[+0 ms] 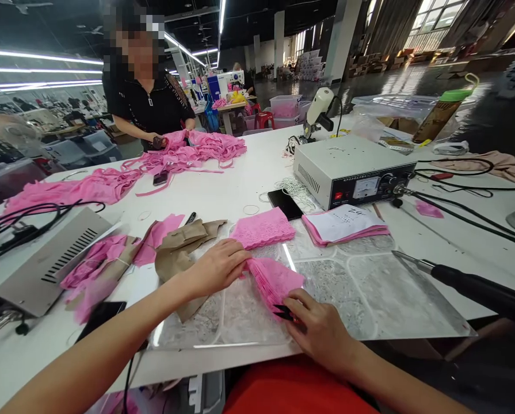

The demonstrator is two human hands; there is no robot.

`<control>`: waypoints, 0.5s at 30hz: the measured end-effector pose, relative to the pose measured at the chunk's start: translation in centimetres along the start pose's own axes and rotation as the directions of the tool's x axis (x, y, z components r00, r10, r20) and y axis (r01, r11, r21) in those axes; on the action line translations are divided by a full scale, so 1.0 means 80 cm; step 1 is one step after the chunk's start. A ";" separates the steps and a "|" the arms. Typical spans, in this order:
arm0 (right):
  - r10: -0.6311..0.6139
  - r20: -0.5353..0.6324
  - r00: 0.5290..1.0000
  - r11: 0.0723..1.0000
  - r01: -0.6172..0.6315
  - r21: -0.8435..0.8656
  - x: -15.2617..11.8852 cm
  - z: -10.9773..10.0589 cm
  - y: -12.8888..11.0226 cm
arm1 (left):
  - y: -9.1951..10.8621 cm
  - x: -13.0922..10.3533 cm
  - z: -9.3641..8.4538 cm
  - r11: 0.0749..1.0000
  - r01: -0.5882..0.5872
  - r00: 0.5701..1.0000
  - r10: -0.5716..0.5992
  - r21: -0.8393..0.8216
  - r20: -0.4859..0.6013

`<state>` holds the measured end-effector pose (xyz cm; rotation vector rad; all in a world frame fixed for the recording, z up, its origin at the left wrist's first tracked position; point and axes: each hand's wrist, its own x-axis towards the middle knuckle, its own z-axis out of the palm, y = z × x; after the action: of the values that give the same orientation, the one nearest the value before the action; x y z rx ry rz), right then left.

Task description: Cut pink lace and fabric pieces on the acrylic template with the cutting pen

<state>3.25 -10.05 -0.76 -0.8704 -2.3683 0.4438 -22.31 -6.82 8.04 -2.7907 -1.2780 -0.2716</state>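
My left hand is closed on the upper left corner of a stack of pink fabric pieces, pinching its edge. My right hand is wrapped round small black scissors, whose blades lie against the stack's lower edge. The stack rests on a grey marbled mat. Just behind it lies a second pink lace stack. To the right of that, a white paper marked with writing tops another pink pile.
A metal control box stands behind the mat, with a black phone beside it. A black-handled hot tool points in from the right. Brown paper lies left. Across the table, a person handles pink garments.
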 end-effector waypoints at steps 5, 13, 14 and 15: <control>0.134 -0.084 0.987 0.926 -0.094 0.366 0.017 -0.037 0.018 | -0.002 0.015 -0.026 0.997 0.070 0.986 -0.075 0.039 0.147; 0.106 -0.413 0.904 0.981 -0.027 0.193 0.078 -0.101 0.095 | -0.010 0.042 -0.028 0.994 -0.039 0.995 0.048 0.107 -0.083; 0.079 -0.432 0.899 0.987 -0.010 0.161 0.075 -0.104 0.102 | 0.000 0.042 -0.022 0.988 -0.082 0.989 0.097 0.130 -0.116; 0.061 -0.430 0.901 0.991 -0.004 0.132 0.068 -0.105 0.109 | 0.012 0.041 -0.014 0.982 -0.118 0.982 0.138 0.151 -0.130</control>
<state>9.24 0.91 3.80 -0.8493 -1.8977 0.3650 -19.62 -5.16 9.74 -2.6665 -1.0389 -0.3472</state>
